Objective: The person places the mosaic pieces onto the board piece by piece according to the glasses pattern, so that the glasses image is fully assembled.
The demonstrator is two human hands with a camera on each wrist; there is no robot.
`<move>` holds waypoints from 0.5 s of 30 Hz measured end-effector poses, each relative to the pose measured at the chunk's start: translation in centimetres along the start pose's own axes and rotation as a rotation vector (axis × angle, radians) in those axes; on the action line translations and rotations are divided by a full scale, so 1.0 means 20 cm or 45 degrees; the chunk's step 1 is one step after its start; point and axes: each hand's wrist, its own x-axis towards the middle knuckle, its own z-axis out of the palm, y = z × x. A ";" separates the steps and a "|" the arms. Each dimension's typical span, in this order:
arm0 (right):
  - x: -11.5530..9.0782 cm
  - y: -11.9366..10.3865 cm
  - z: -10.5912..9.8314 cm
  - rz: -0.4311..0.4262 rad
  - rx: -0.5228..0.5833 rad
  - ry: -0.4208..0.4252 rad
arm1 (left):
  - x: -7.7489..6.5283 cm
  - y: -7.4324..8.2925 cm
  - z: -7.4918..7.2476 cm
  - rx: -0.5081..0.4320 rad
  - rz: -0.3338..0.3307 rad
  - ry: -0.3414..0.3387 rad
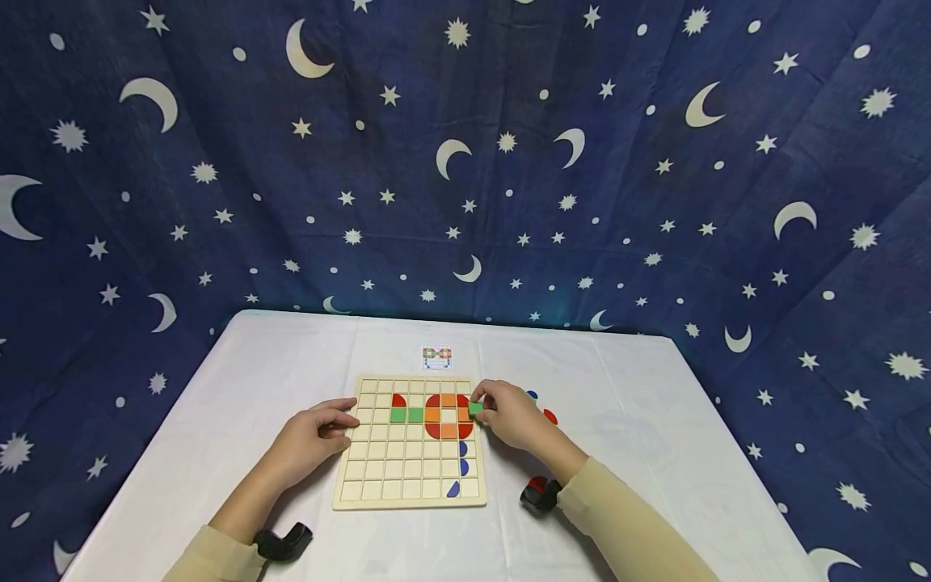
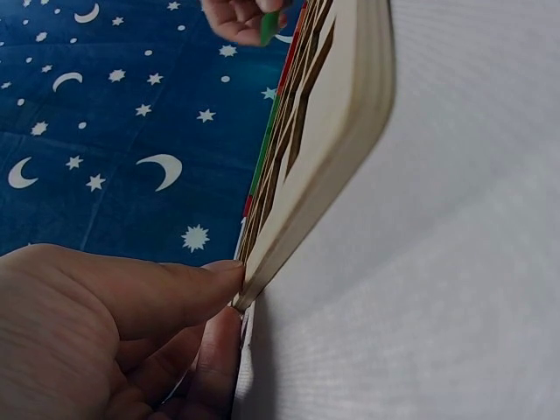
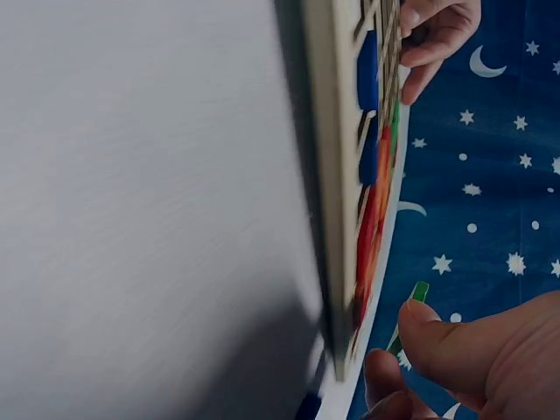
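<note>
A light wooden grid board [image 1: 368, 468] lies on the table with red, orange, green and blue pieces in its cells. My left hand [image 1: 311, 436] rests at its left edge, the fingertips touching the side. In the left wrist view, the thumb [image 2: 188, 293] lies right against the board's rim. Over the right edge, my right hand [image 1: 512, 414] pinches a green square tile [image 1: 475, 408] between thumb and fingers. The right wrist view has this green tile [image 3: 420, 291] tilted and sticking out past the thumb tip. Red quarter-round pieces [image 1: 464, 432] and an orange tile lie just beside it.
Behind the board lies a small pattern card [image 1: 437, 357]. Loose red [image 1: 550, 416] and blue [image 1: 532, 395] pieces lie to the right, partly behind my right hand. A red piece [image 1: 538, 483] shows by the right wrist's black strap mount. A starry blue cloth hangs behind the table.
</note>
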 end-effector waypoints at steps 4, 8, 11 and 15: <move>0.04 -0.07 0.02 -0.042 0.082 0.000 | 0.00 0.00 0.00 0.003 0.004 0.003; 0.09 -0.14 0.05 -0.065 0.155 -0.023 | 0.00 0.00 0.00 0.001 0.004 0.005; 0.13 -0.20 0.09 -0.104 0.167 -0.033 | 0.00 0.00 0.00 0.000 0.003 0.006; 0.18 -0.26 0.13 -0.171 0.155 -0.036 | 0.00 0.00 0.00 -0.003 -0.006 0.007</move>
